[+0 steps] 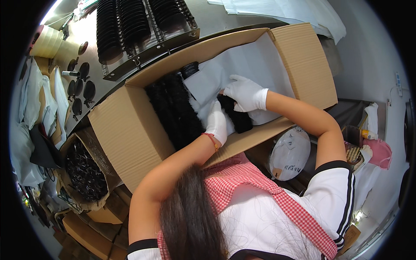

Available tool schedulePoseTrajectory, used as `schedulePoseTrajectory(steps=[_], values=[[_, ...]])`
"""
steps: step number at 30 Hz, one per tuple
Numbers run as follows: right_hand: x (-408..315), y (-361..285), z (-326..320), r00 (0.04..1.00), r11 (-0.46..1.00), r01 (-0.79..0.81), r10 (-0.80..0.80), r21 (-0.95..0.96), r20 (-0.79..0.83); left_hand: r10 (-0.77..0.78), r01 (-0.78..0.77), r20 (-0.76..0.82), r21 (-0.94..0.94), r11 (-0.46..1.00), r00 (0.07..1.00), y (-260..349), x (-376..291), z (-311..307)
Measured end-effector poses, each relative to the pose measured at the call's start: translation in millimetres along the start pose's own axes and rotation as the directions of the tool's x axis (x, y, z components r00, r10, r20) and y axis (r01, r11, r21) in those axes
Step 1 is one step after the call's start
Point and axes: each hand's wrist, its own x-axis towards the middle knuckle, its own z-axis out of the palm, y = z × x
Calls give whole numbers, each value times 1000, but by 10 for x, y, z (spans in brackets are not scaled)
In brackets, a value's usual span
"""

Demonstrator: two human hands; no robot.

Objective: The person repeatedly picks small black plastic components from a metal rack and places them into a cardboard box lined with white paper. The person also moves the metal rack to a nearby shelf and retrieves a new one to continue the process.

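Note:
Before me is an open corrugated cardboard box (214, 155), lined with white sheeting (263, 61). My right hand (245, 94), in a white glove with bare fingertips showing, grips the upper part of a short black row of packed pieces (239, 117). My left hand (217, 122), gloved in white too, reaches in beside that row with its fingers extended; whether it grips anything is hidden. Long, dark packed rows (175, 110) fill the box's left side. A smaller black stack (190, 70) lies by the far wall, partly under a white sheet (206, 81).
Beyond the box, a metal rack (152, 52) carries rows of dark round lenses on a metal table (208, 16). Loose dark lenses (89, 91) lie at left. Below them stands a carton (86, 172) of small black parts. A wrapped round bundle (290, 154) bearing writing sits at near right.

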Motion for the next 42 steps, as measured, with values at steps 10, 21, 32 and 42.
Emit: schedulePoseTrajectory(steps=[10,21,32,42], values=[[-69,-69,53,999,995,-20,16,-101,-35,-18,56,-85,478,877,996,316,-232,479],[643,-661,-1194,682,824,284,185,490,-707,925,-545,326,820,-176,193,2408,-537,62],[1834,-762,-1729,638,578,-20,636,816,-435,881,-480,173,875,68,441,3197,-81,-15],[1887,-455,-1720,791,788,210,211,578,-574,852,-354,127,932,73,509,3101,-190,46]])
